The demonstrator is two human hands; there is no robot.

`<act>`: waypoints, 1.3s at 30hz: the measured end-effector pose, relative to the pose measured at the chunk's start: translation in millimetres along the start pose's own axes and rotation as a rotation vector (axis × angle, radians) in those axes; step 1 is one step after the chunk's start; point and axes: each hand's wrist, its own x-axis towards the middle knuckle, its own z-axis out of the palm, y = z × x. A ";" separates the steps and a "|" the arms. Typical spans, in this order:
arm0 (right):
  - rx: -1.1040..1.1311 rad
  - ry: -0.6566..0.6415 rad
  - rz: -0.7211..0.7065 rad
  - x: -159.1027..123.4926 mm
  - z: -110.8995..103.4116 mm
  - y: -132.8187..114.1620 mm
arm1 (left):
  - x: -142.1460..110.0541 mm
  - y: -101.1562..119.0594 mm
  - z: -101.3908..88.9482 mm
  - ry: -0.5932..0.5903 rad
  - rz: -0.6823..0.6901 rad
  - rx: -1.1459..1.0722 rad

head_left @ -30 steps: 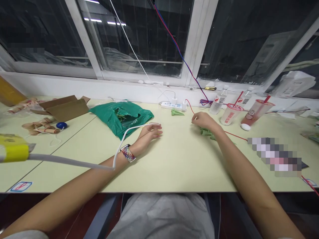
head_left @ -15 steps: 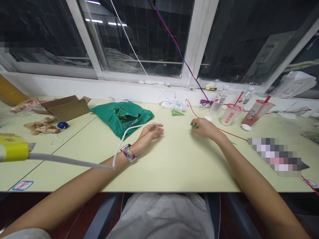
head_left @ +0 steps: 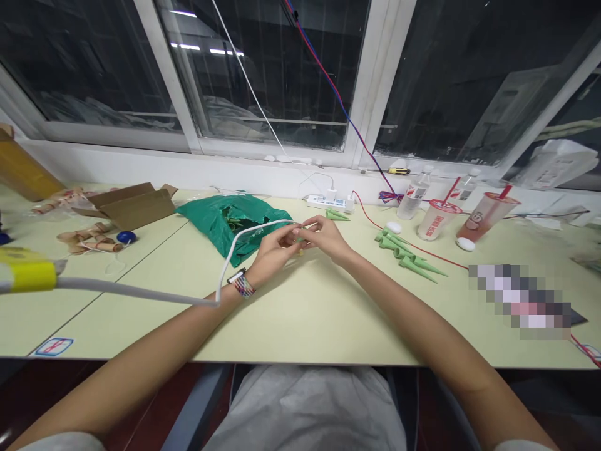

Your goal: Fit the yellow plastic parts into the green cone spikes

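Both hands have come together above the counter [head_left: 357,326], the left hand [head_left: 277,250] and right hand [head_left: 326,237] meeting fingertip to fingertip around a small green piece [head_left: 300,238]. It sits at the middle of the view, mostly hidden by the fingers, so its shape is hard to make out. A multicoloured watch band [head_left: 243,287] circles the left wrist, and a white cable [head_left: 230,250] arcs just past that hand.

At three o'clock from the hands lie about seven green cones [head_left: 399,250], overlapping enough to make the count uncertain; one more green cone [head_left: 337,215] sits at one o'clock, by a white power strip [head_left: 328,203]. Farther right stand two plastic cups with red straws [head_left: 434,219] — one shows a cartoon face, but neither label is legible — and two plastic bottles [head_left: 413,200]. Two white egg-shaped objects [head_left: 393,227] lie nearby.

At ten o'clock is a torn green plastic bag [head_left: 230,228], then a cardboard box [head_left: 134,205] and one blue ball [head_left: 126,237]. A pixelated patch [head_left: 519,300] hides whatever lies at four o'clock.
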 end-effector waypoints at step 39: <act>-0.965 -0.064 -0.597 -61.6 39.0 42.2 | 21.8 -23.4 -20.5 0.252 -0.324 -0.458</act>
